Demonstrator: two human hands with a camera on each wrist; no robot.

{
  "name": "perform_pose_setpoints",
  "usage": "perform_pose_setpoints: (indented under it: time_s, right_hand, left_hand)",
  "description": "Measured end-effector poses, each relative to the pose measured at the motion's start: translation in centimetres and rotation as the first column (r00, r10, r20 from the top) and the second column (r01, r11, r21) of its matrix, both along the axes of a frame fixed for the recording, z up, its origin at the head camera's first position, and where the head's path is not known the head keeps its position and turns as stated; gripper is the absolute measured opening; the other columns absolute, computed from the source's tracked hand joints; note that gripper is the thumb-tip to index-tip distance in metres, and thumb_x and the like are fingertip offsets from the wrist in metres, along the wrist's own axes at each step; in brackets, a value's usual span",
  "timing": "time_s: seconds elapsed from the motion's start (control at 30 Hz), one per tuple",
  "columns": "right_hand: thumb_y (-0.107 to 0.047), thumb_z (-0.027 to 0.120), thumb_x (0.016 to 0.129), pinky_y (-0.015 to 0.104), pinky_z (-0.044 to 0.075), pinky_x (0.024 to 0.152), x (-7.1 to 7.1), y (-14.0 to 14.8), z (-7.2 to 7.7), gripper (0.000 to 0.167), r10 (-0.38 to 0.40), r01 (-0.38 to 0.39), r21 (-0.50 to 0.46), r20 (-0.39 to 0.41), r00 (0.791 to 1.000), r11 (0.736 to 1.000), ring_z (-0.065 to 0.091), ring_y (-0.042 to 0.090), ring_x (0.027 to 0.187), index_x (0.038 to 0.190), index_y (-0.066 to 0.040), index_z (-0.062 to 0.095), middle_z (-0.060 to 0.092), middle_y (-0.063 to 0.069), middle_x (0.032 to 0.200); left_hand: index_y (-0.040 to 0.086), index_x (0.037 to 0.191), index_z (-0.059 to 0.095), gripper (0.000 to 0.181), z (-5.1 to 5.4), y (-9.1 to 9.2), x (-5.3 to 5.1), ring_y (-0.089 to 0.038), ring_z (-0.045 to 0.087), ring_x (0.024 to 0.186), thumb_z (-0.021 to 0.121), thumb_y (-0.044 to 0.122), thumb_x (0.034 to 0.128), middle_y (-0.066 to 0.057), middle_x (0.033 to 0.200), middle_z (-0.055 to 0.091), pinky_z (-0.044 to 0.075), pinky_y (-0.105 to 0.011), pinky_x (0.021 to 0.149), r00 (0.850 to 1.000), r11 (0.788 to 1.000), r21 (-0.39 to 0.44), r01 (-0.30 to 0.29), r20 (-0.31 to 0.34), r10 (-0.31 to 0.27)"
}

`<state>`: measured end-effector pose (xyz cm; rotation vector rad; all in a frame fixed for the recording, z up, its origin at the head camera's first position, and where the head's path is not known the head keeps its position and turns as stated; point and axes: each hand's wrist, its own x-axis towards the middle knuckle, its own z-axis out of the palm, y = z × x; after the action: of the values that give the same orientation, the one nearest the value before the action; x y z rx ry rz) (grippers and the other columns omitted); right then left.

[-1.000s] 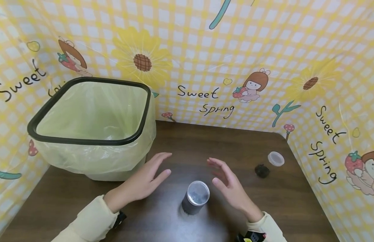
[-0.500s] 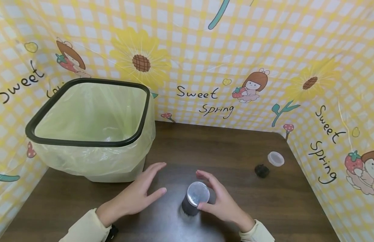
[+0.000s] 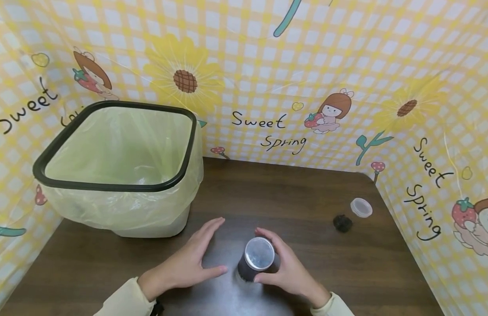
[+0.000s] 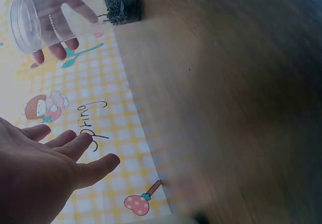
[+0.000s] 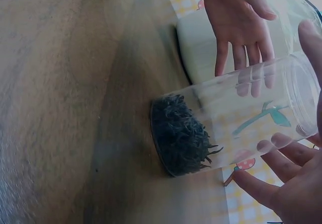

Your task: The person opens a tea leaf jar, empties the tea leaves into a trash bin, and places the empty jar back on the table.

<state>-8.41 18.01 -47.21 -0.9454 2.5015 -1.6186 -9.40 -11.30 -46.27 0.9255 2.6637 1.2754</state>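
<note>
A clear plastic jar point(image 3: 259, 254) with a see-through top stands upright on the table. Dark, curly shreds point(image 5: 178, 136), resembling dried leaves, lie at its bottom in the right wrist view. My right hand point(image 3: 289, 267) curves around the jar's right side, thumb on the near side and fingers on the far side. The right wrist view shows a gap between thumb and jar; finger contact is unclear. To the left of the jar, my left hand point(image 3: 184, 265) is held apart from it, fingers extended and thumb spread. The left wrist view also shows the left palm point(image 4: 35, 173) holding nothing.
A bin with a black rim point(image 3: 109, 186) and a yellowish liner bag stands at the left. At the right of the brown table point(image 3: 291, 188) lie a dark clump point(image 3: 342, 223) and a round translucent lid point(image 3: 361, 207). Patterned yellow sheeting point(image 3: 247, 79) surrounds the table.
My right hand has moved left and around the jar, and its thumb has shifted nearer the jar's base. My left hand has lowered, then come closer to the jar. The jar has stayed put.
</note>
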Motion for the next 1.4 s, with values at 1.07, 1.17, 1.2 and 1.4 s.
perform_pose_setpoints:
  time_s: [1.07,1.17,1.2,1.4]
  right_hand:
    - [0.013,0.078,0.079,0.030,0.047,0.103,-0.3,-0.6,0.0,0.070,-0.042,0.051,-0.272,0.042,0.998,0.961,0.058,0.027,0.125,0.141,0.002,0.048,0.058,0.027,0.136]
    - [0.016,0.075,0.080,0.029,0.048,0.102,-0.5,-0.7,0.3,0.069,-0.056,0.068,-0.311,0.048,0.997,0.948,0.057,0.023,0.125,0.142,0.005,0.045,0.054,0.033,0.135]
    - [0.016,0.075,0.081,0.030,0.048,0.102,-0.5,-0.8,0.4,0.069,-0.061,0.072,-0.322,0.046,0.997,0.944,0.057,0.023,0.125,0.142,0.007,0.044,0.053,0.035,0.135]
    - [0.012,0.073,0.085,0.031,0.048,0.102,-0.9,-1.3,1.2,0.065,-0.109,0.132,-0.386,0.081,0.991,0.913,0.057,0.024,0.124,0.142,0.008,0.043,0.058,0.023,0.138]
  left_hand:
    - [0.014,0.162,0.020,0.109,-0.1,1.7,-0.2,-0.037,0.032,0.146,0.085,0.044,0.0806,-0.008,0.165,0.025,0.031,-0.065,0.111,1.000,1.000,-0.004,-0.005,0.003,0.005]
    - [0.014,0.162,0.020,0.109,0.2,2.0,-0.3,-0.037,0.034,0.145,0.084,0.048,0.0811,-0.007,0.165,0.024,0.033,-0.063,0.111,1.000,1.000,-0.014,-0.023,0.016,0.023]
    - [0.014,0.162,0.020,0.109,0.3,2.1,-0.4,-0.037,0.034,0.145,0.083,0.049,0.0812,-0.007,0.165,0.024,0.033,-0.063,0.111,0.999,0.999,-0.018,-0.032,0.019,0.032]
    - [0.013,0.162,0.021,0.112,1.0,3.4,-0.6,-0.035,0.036,0.145,0.083,0.054,0.0788,-0.008,0.165,0.024,0.035,-0.060,0.112,0.996,0.995,-0.045,-0.085,-0.006,0.085]
